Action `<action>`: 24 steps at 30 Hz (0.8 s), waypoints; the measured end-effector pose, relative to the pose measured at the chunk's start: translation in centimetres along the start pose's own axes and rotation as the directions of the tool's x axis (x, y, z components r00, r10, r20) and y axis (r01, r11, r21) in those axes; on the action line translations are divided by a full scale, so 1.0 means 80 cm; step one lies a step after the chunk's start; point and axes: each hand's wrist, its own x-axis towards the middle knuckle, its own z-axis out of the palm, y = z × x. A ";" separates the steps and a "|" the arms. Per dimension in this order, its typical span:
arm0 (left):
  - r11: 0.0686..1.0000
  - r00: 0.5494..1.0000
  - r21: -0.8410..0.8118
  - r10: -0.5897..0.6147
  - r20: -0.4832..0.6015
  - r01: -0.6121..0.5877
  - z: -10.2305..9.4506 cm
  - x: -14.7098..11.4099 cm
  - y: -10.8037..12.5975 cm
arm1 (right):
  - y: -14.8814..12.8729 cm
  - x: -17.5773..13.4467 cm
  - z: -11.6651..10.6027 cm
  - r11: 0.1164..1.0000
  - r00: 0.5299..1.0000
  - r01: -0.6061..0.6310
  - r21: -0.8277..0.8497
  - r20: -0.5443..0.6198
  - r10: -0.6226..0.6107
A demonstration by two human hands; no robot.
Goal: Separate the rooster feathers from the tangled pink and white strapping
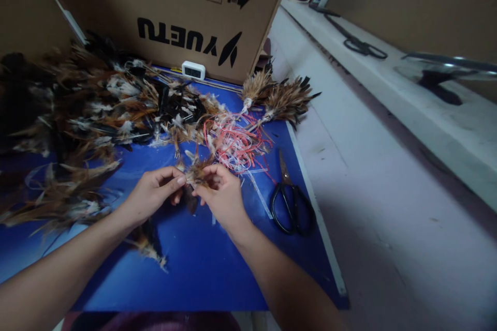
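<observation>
Brown feathers (199,170) are held between my two hands above the blue tabletop (217,269). My left hand (161,190) pinches their pale ends between thumb and forefinger. From the other side, my right hand (223,194) grips the same small bunch with its fingers curled in. Just beyond my right hand lies a tangle of pink and white string (238,142). A pair of black-handled scissors (289,196) rests to the right, blades pointing away. Left of my hands spreads a large heap of loose brown, black and white feathers (116,93).
Two tied feather bundles (285,98) lie at the back right. A small white digital display (193,70) stands before a large cardboard box (163,5). A few feathers (149,248) lie near my left forearm. Along the right runs a white ledge (388,77) with another pair of scissors (361,46).
</observation>
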 end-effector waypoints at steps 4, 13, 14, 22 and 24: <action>1.000 1.000 0.001 0.017 0.022 -0.017 -0.002 0.001 0.000 | -0.001 0.000 -0.001 1.000 1.000 0.000 0.012 -0.002 0.000; 0.990 0.999 -0.142 -0.008 0.038 0.013 0.001 0.000 0.004 | -0.010 0.003 -0.002 0.997 1.000 -0.010 0.079 -0.011 0.011; 0.982 0.999 -0.186 -0.021 0.026 0.025 0.001 0.000 0.006 | -0.012 0.004 -0.004 0.998 1.000 0.003 0.059 -0.026 -0.002; 0.919 0.998 -0.392 -0.062 -0.032 0.045 -0.003 0.000 0.018 | -0.014 -0.020 -0.003 0.349 0.909 0.396 -0.849 0.311 -0.277; 0.912 0.998 -0.408 -0.053 -0.028 0.037 -0.004 -0.001 0.017 | -0.010 -0.025 0.001 0.164 0.895 0.425 -0.890 0.386 -0.225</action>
